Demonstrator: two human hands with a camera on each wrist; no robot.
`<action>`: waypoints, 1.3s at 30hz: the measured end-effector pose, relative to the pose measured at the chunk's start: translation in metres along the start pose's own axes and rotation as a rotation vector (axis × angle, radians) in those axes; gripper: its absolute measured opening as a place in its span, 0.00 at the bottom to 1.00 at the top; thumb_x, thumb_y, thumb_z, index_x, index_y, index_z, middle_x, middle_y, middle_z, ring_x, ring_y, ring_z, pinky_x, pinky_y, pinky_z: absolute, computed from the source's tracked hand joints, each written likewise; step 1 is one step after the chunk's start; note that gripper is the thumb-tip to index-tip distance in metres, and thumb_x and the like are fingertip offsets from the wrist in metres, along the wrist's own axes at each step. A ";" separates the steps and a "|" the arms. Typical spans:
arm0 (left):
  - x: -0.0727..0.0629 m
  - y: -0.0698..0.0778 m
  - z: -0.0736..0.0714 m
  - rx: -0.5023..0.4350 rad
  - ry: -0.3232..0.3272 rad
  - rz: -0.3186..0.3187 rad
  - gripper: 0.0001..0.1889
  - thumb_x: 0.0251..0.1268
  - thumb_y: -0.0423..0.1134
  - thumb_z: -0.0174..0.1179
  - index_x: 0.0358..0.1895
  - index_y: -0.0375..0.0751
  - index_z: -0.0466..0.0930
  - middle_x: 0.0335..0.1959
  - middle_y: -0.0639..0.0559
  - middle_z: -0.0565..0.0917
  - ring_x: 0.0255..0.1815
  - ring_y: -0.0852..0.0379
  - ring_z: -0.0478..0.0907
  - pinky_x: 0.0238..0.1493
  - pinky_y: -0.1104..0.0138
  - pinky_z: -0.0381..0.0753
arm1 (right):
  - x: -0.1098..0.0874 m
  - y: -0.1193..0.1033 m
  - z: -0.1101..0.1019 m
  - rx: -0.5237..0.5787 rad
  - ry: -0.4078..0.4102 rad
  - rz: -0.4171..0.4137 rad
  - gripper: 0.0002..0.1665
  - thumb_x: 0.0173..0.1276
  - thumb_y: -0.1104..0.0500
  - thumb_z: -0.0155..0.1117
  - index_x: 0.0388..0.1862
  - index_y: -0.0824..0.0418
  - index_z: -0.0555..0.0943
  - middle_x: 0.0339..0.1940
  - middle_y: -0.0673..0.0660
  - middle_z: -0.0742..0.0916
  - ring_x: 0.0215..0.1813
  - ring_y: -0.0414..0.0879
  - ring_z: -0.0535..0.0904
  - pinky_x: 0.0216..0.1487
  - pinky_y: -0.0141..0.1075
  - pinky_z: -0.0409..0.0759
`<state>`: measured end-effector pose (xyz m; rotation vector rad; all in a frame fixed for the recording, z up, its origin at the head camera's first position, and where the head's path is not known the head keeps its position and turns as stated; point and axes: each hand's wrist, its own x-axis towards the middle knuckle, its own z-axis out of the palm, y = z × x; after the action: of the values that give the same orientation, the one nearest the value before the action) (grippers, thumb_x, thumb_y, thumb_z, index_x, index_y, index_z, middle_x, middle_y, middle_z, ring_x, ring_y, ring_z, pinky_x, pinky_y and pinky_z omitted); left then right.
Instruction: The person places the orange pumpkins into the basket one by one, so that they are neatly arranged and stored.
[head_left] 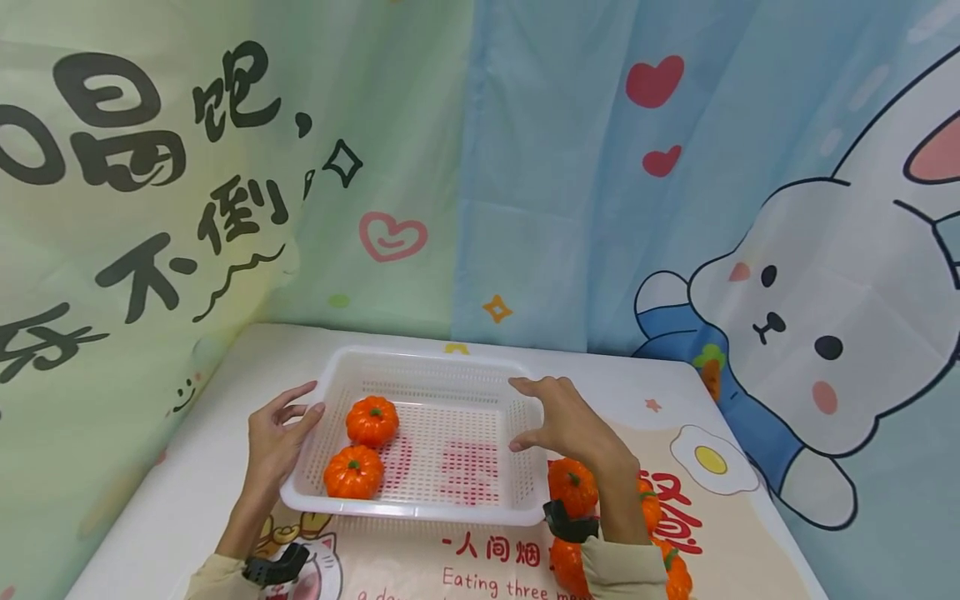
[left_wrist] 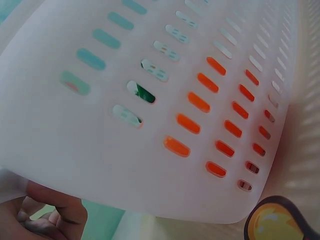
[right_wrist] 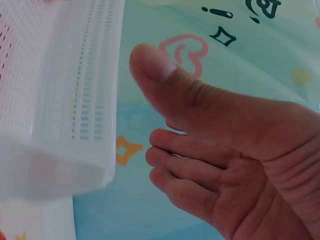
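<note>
White plastic basket [head_left: 420, 507] probably needed level support: your left fingers [head_left: 294, 395] pinched it; your right fingers [right_wrist: 185, 171], spread beside it, held nothing.

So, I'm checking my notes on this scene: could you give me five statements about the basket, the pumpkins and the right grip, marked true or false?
1. Two orange pumpkins are in the white basket. True.
2. Both of those are at the basket's right end. False: they are at its left end.
3. The basket's walls are solid. False: they have rows of slots.
4. The right grip is apart from the basket. True.
5. Every pumpkin in view is in the basket. False: other pumpkins show outside it, near the right sleeve.
</note>
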<state>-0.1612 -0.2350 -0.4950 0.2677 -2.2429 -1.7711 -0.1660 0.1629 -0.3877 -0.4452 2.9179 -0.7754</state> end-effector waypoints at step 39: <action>0.001 -0.001 0.000 -0.006 -0.003 -0.024 0.24 0.78 0.40 0.68 0.73 0.40 0.82 0.50 0.32 0.90 0.30 0.68 0.90 0.35 0.74 0.91 | -0.038 0.056 0.005 0.003 -0.003 0.203 0.49 0.57 0.58 0.89 0.78 0.59 0.79 0.72 0.67 0.85 0.75 0.70 0.75 0.70 0.68 0.82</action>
<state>-0.1626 -0.2358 -0.4959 0.2918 -2.2456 -1.7909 -0.1438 0.2187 -0.4193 -0.1456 2.8981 -0.7492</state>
